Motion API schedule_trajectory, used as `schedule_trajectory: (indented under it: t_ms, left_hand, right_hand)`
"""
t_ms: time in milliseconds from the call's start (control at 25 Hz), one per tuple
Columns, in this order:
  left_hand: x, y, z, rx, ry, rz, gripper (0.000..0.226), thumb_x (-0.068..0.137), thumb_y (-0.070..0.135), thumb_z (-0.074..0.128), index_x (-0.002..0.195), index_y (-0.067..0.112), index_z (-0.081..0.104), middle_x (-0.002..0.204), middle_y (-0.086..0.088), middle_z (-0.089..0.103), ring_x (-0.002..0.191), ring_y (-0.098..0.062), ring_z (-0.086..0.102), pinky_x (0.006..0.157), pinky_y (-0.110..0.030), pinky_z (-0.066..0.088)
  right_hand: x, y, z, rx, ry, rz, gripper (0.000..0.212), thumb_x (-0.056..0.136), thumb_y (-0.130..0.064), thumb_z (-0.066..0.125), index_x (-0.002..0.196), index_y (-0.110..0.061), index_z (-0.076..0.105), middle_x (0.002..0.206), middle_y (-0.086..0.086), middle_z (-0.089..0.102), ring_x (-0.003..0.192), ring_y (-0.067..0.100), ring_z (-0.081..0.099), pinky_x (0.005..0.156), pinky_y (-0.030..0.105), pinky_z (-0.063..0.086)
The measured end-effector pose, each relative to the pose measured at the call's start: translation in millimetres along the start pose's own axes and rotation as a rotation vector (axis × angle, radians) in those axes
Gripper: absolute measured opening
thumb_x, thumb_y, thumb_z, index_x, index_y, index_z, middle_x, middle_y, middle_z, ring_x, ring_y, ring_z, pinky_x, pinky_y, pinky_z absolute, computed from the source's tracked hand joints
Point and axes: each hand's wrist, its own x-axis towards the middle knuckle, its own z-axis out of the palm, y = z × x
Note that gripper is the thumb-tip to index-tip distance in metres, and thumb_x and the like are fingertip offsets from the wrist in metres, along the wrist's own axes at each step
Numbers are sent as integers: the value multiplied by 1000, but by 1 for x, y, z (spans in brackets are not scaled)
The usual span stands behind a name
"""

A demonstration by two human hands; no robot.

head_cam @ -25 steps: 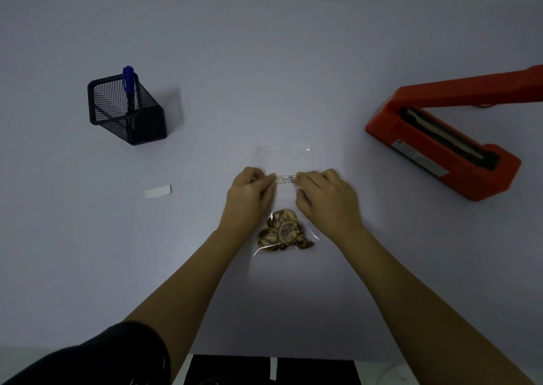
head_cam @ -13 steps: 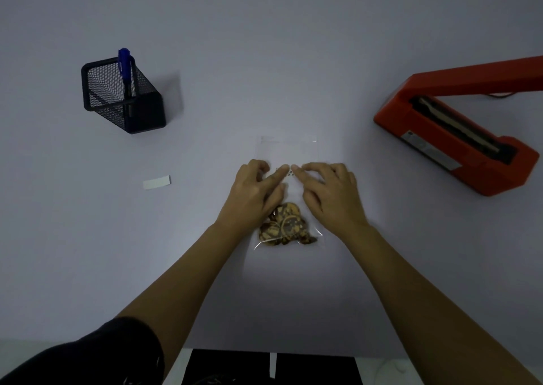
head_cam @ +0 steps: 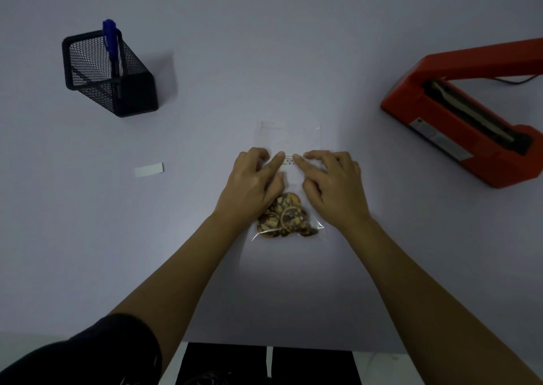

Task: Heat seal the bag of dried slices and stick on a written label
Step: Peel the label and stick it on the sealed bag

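Your clear bag lies flat on the desk at the center of the frame, with the dried slices gathered at its lower end. A written label sits across the bag's middle. Your left hand and right hand rest on the bag, fingers spread and not grasping anything, both forefingers pressing the label's two ends. A small white strip lies apart at the left. The black mesh holder with a blue pen stands at upper left. The red heat sealer, its arm raised, is at the right edge.
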Motion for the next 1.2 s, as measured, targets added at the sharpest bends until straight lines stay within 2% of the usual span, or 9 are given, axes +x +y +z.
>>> schedule_trajectory:
  t_ms: [200,320,480,960,1040,1120,1200]
  left_hand:
    - [0,2,0,-10,18,-35,42,91,24,51,121,-3,58,104,-21,59,90,-25,48,82,-24,36]
    - [-2,1,-1,-7,-4,-39,43,91,26,51,127,2,55,108,-21,57,93,-24,48,83,-20,34]
    - [-2,0,0,12,-8,16,34,91,21,52,118,6,64,110,-22,59,90,-29,52,82,-25,37]
    - [-1,-1,4,25,36,4,35,91,19,49,118,0,62,106,-22,60,86,-31,55,81,-28,40]
    - [0,-1,1,-33,24,-30,36,90,19,50,119,0,61,108,-21,59,90,-28,55,83,-22,40]
    - [1,-1,-8,-175,20,-106,37,90,20,51,122,1,59,113,-20,57,97,-20,54,86,-12,37]
    - [1,0,-23,-257,46,-199,38,91,22,51,124,5,58,118,-19,53,104,-20,53,89,-18,39]
  right_hand:
    - [0,-1,1,-3,30,11,41,86,-23,44,125,-20,57,116,0,62,98,23,44,72,38,41]
    - [-1,0,2,-9,35,8,42,86,-22,46,127,-22,56,116,0,62,99,22,44,73,37,40]
    - [-1,1,1,1,17,-2,39,84,-22,47,121,-27,60,117,1,61,101,21,40,74,36,38]
    - [0,0,5,29,49,19,40,86,-23,44,123,-21,59,115,0,62,99,20,41,74,37,40]
    - [-1,1,5,72,51,32,42,88,-24,45,128,-19,54,115,1,62,99,20,43,77,38,41]
    - [-1,2,-1,191,54,45,44,91,-26,46,133,-15,48,121,6,59,105,21,48,86,36,43]
    - [-1,-1,-14,350,43,124,48,92,-28,48,137,-13,41,131,10,49,116,18,46,97,30,41]
